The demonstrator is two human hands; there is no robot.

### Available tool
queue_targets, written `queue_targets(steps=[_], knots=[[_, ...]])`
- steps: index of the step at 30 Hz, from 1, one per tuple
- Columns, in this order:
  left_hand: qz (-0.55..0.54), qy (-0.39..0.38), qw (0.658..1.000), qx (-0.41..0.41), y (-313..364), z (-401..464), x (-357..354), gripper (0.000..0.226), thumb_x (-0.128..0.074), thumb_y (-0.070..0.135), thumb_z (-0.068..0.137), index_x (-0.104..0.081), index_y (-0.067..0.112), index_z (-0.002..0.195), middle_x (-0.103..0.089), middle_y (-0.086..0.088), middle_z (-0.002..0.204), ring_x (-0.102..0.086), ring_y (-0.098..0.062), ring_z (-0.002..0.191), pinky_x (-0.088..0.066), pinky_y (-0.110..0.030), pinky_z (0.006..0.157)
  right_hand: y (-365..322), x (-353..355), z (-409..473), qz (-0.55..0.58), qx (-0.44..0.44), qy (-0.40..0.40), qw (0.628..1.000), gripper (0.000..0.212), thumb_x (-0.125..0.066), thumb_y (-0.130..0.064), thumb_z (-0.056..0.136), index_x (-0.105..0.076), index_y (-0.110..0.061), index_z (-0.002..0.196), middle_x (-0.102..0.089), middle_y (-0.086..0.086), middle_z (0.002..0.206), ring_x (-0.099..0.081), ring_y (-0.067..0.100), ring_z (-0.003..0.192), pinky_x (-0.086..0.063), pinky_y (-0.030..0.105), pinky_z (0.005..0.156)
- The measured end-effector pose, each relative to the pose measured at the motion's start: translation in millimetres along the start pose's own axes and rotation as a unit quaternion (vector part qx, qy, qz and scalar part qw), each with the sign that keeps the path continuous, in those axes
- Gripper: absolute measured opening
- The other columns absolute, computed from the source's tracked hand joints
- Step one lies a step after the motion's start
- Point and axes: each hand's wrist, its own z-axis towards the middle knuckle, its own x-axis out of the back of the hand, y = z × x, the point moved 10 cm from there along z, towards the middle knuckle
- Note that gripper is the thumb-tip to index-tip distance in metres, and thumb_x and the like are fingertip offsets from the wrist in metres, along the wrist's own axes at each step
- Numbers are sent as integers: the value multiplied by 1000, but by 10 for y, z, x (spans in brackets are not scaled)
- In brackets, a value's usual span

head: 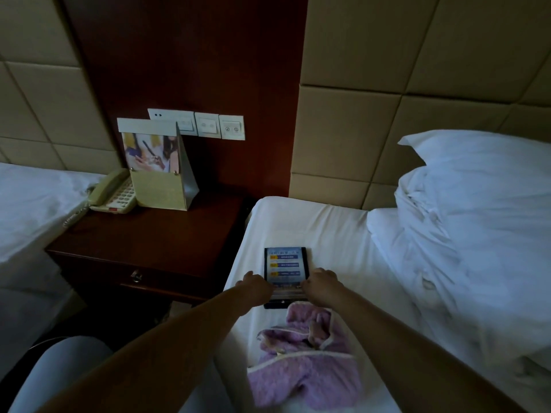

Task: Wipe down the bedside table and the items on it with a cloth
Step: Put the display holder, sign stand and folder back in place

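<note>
A dark framed card (pixel 285 265) with blue print lies flat on the white bed (pixel 343 242). My left hand (pixel 255 284) grips its left edge and my right hand (pixel 320 283) grips its right edge. A crumpled lilac cloth (pixel 304 353) lies on the sheet just below the card, held by neither hand. To the left stands the dark wooden bedside table (pixel 167 234). On it sit a beige telephone (pixel 111 193) and an upright brochure stand (pixel 158 168).
A pillow (pixel 477 162) and bunched duvet (pixel 465 248) fill the right side of the bed. A second bed (pixel 32 201) lies left of the table. Wall switches (pixel 208 125) sit above the table. A drawer (pixel 135 275) is in the table's front.
</note>
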Motion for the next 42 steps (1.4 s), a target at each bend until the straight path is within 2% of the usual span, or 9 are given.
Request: queue_targets(steps=[7, 11, 13, 18, 21, 26, 32, 37, 42], knots=[[-134, 11, 991, 8, 6, -56, 34, 33, -56, 21, 98, -59, 3, 125, -61, -14, 125, -62, -26, 113, -55, -33, 96, -105, 38, -40, 27, -21, 11, 999, 44, -53, -29, 97, -57, -6, 135, -56, 15, 137, -53, 34, 125, -46, 34, 102], [-266, 10, 964, -4, -116, -12, 200, 31, -64, 7, 93, -67, 11, 124, -68, -10, 94, -59, -14, 63, -49, -20, 52, -272, 202, -79, 111, -6, 38, 993, 41, -62, -37, 92, -70, -10, 121, -69, 15, 122, -65, 30, 111, -50, 31, 87], [-321, 27, 947, -3, -210, -55, 364, 37, -59, -4, 92, -67, 16, 122, -67, -11, 90, -49, -12, 51, -41, -20, 44, -424, 240, -89, 164, 11, 40, 986, 33, -64, -32, 91, -74, -10, 113, -72, 12, 112, -67, 28, 102, -49, 29, 79], [-274, 108, 954, -61, -398, 164, 760, 45, -48, 7, 88, -64, 44, 108, -73, -5, 110, -68, -19, 90, -56, -30, 73, -983, 234, -136, 348, 70, 34, 934, 25, -68, -32, 88, -75, -20, 109, -75, -5, 104, -69, 12, 94, -55, 30, 89], [-302, 140, 940, -71, -541, 160, 937, 44, -47, 8, 87, -69, 38, 110, -74, -2, 106, -69, -22, 92, -58, -35, 82, -1287, 225, -155, 381, 90, 25, 920, 23, -65, -27, 91, -70, -24, 113, -73, -7, 108, -66, 10, 98, -52, 27, 82], [-317, 155, 932, -84, -677, 68, 1221, 37, -44, 2, 97, -61, 32, 113, -67, 8, 98, -57, -3, 71, -49, -20, 68, -1741, 134, 7, 395, 114, -4, 912, 25, -66, -30, 91, -67, -27, 116, -71, -7, 112, -64, 13, 104, -52, 32, 87], [-278, 149, 946, -73, -963, 460, 1481, 21, -47, 23, 100, -59, 35, 112, -69, 6, 96, -56, -8, 64, -39, -20, 53, -2222, -35, 360, 377, 133, -28, 916, 36, -63, -36, 87, -61, -35, 123, -67, -12, 117, -61, 12, 108, -49, 33, 87], [-242, 147, 957, -68, -1170, 1012, 1701, 27, -46, 33, 93, -55, 42, 117, -68, 12, 107, -66, -11, 86, -57, -35, 78, -2567, -234, 878, 372, 134, -61, 917, 42, -64, -43, 79, -60, -40, 121, -67, -13, 120, -61, 11, 114, -50, 40, 101], [-193, 132, 970, -64, -1273, 1750, 1812, 42, -45, 35, 83, -47, 51, 122, -68, 13, 114, -70, -20, 92, -59, -44, 84, -2762, -364, 1483, 389, 115, -57, 912, 49, -61, -35, 87, -53, -40, 134, -62, -12, 127, -58, 14, 119, -48, 44, 105]])
